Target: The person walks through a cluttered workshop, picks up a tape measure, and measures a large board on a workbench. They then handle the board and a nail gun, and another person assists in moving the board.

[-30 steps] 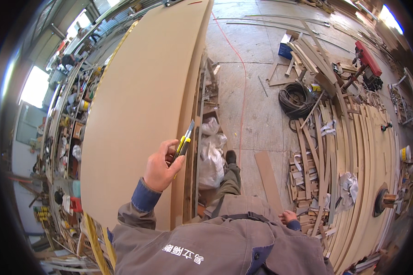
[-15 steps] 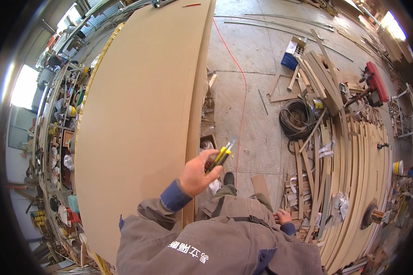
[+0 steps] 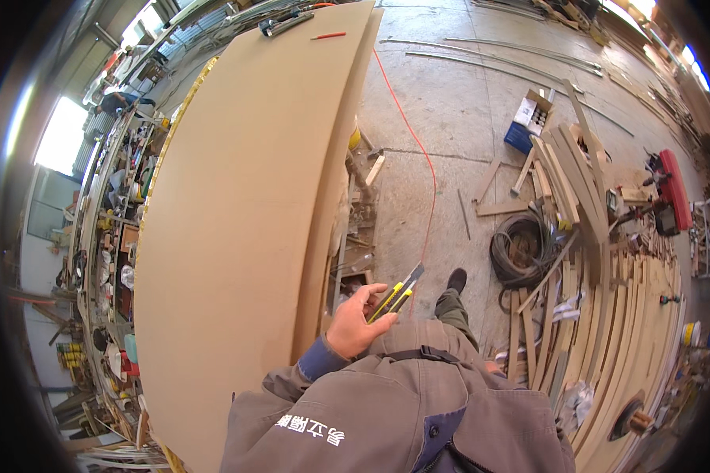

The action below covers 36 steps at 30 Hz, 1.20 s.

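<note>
My left hand is closed around a yellow-and-black snap-off utility knife, in front of my waist and just right of the board's edge. The knife's blade is out and points up and to the right. Beside it lies a large beige board, stacked on another sheet; the hand is apart from its top face. Of my right hand, only a small part shows past the jacket at my right side. Its fingers are hidden.
A red pencil and a dark tool lie at the board's far end. An orange cord runs along the floor. To the right are a coiled black hose, wood strips and a blue box. Cluttered shelves line the left.
My body has stepped forward, with a foot now out ahead on the floor. The knife stays in my left hand, now lower and further right. My right hand has mostly slipped behind the jacket.
</note>
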Each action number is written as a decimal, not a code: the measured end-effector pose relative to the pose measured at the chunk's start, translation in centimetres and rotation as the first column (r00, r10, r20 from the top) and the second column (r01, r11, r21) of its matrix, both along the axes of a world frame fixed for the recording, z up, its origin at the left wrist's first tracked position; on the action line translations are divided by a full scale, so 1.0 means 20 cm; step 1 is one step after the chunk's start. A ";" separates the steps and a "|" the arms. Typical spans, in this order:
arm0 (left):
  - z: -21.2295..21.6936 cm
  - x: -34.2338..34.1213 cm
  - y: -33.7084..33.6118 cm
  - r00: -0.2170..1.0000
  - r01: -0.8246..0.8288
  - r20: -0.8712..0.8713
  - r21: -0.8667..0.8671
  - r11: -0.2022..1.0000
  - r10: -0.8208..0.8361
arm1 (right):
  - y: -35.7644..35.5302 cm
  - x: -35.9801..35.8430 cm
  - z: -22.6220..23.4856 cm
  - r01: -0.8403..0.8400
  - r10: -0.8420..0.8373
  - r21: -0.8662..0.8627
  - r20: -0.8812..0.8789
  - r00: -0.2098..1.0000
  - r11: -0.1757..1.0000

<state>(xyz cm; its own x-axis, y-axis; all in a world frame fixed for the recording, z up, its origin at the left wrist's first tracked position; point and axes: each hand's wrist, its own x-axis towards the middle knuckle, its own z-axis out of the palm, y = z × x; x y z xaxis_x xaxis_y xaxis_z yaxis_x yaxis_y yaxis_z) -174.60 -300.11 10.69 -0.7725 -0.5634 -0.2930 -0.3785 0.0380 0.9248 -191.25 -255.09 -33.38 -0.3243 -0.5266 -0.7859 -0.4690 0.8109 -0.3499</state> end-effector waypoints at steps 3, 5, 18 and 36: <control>-0.20 -0.30 -0.13 0.995 -0.100 0.007 0.197 0.975 0.101 | 0.01 -0.54 -0.26 -0.284 0.264 -0.209 -0.116 0.957 0.936; -0.32 -0.44 -0.21 0.988 -0.145 0.070 0.179 0.973 0.134 | -0.24 -0.94 -0.06 -0.376 0.307 -0.462 -0.220 0.926 0.803; -1.85 -0.43 -0.73 0.533 0.066 0.822 -0.279 0.958 0.202 | -1.39 -2.20 0.56 0.897 -0.742 -0.044 0.545 0.391 0.440; -0.63 -3.65 -2.97 0.979 -0.203 0.005 0.083 0.976 0.204 | -2.97 -3.73 0.66 0.921 -0.799 0.019 0.506 0.326 0.389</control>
<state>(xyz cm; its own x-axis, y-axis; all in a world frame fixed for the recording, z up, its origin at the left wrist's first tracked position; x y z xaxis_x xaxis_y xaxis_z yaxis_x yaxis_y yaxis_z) -247.60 -359.47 -2.01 -0.6454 -0.6830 -0.3421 -0.3668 -0.1157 0.9231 -265.84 -314.43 -20.21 -0.4245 -0.3069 -0.8518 0.6681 0.5288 -0.5235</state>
